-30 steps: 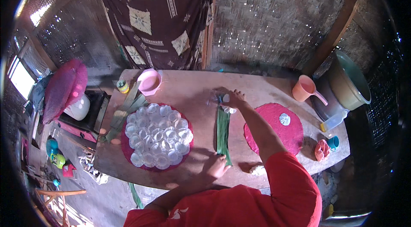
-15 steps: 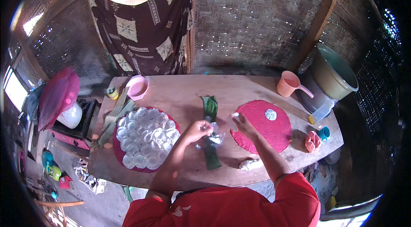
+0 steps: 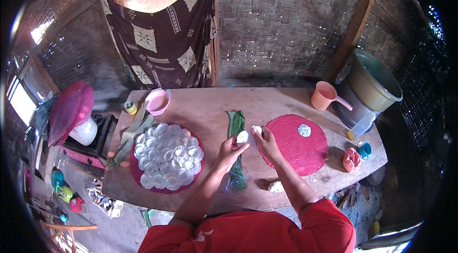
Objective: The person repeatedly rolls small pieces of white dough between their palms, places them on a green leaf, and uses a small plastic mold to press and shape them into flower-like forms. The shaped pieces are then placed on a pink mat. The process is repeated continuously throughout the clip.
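My left hand pinches a small round white cup, held upright over the green leaf strip. Close by on the right, my right hand has its fingers closed on a small white lump of dough. The cup and the lump are near each other in the air. To the right lies a round red mat, bearing one ridged white round piece. A larger white dough lump rests by the near table edge, partly behind my right forearm. Something clear and shiny lies on the leaf's near end.
Many small white cups crowd another red mat on the left. A pink bowl and a jar stand behind. Toward the right are a pink dipper, a blue cup, a crumpled pink bundle and a large tub.
My hands have come closer together. The white cup now shows upright in my left hand, where a blur was below it before. The whole view has shifted slightly.
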Available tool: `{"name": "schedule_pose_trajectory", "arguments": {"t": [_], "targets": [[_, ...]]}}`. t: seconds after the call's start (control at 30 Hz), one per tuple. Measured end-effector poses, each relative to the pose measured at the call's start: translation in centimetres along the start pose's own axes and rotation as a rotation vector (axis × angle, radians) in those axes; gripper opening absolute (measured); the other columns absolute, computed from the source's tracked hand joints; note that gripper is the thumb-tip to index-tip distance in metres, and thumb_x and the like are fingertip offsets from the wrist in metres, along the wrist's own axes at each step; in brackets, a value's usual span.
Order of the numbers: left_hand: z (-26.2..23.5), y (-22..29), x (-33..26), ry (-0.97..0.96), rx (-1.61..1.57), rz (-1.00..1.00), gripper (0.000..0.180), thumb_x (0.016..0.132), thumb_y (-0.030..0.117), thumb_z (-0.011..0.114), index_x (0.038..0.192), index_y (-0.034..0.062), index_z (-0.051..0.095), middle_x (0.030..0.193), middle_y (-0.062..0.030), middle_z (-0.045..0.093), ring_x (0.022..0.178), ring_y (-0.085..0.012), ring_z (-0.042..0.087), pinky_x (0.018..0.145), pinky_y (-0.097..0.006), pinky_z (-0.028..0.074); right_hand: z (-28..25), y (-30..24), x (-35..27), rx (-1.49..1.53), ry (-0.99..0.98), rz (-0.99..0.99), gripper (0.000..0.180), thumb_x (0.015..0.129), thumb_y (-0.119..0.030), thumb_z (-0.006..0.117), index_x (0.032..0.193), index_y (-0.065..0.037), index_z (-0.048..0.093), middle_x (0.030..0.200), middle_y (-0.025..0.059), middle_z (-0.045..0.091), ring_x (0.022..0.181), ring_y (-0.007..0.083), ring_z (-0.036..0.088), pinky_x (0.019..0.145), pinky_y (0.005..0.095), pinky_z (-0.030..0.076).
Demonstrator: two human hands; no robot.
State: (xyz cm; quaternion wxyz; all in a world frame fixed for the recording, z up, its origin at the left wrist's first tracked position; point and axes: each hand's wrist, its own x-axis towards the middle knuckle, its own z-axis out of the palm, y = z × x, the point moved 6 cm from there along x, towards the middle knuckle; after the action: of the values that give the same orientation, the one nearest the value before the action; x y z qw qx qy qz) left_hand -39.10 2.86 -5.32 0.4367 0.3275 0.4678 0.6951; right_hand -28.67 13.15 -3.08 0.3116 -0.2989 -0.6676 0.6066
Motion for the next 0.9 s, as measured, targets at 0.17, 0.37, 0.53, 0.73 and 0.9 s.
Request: {"name": "schedule_pose_trajectory", "arguments": {"t": [0.17,0.37,0.53,0.73,0.9], "targets": [[-1.9,-2.2,-0.7,0.040,-0.100,-0.098,0.018,0.088,0.010,0.065,0.103,0.0041,0.059,0.090,0.0001,0.061,0.085,-0.0098,0.059,0.081,-0.026,0.047,-1.7,4.8,0.4,-0.281,0.166,0.041,0.035,0.092,-0.039,0.060,0.095,-0.004,0.056,0.070,0.0015,0.052,0.065,0.0128,0.050,0.057,0.0279,0.038],[-3.5,-0.9,-1.1,0.266,-0.382,0.013,0.042,0.098,0.039,0.049,0.107,-0.0005,0.059,0.101,-0.0049,0.061,0.087,-0.0094,0.056,0.074,-0.025,0.043,-1.2,5.9,-1.0,-0.702,0.124,-0.075,0.036,0.092,-0.030,0.057,0.122,-0.011,0.057,0.099,0.0103,0.062,0.092,0.0280,0.059,0.078,0.0347,0.046],[-2.2,0.1,-1.8,0.286,-0.350,0.102,0.044,0.100,0.040,0.045,0.107,-0.0010,0.059,0.097,-0.0046,0.062,0.085,-0.0096,0.056,0.072,-0.025,0.044,4.2,6.3,-2.1,0.888,-0.089,0.424,0.015,0.097,-0.021,0.052,0.102,-0.008,0.058,0.094,0.0030,0.061,0.092,0.0174,0.058,0.081,0.0354,0.047],[-1.0,2.2,-2.7,0.314,0.038,0.260,0.015,0.090,0.008,0.063,0.102,-0.0008,0.060,0.092,-0.0025,0.064,0.085,-0.0060,0.057,0.076,-0.023,0.047,3.7,1.2,-2.9,0.554,0.002,0.065,0.010,0.092,-0.010,0.059,0.100,-0.005,0.057,0.092,0.0043,0.062,0.086,0.0185,0.061,0.081,0.0355,0.048],[-0.4,3.8,-3.2,0.193,0.241,0.288,0.017,0.086,0.002,0.067,0.101,-0.0016,0.060,0.091,-0.0013,0.064,0.080,-0.0062,0.059,0.070,-0.023,0.049,3.4,-7.2,-5.7,-0.537,-0.001,-0.642,0.044,0.079,0.005,0.064,0.120,-0.006,0.058,0.091,0.0099,0.063,0.085,0.0244,0.062,0.076,0.0357,0.048]]}}
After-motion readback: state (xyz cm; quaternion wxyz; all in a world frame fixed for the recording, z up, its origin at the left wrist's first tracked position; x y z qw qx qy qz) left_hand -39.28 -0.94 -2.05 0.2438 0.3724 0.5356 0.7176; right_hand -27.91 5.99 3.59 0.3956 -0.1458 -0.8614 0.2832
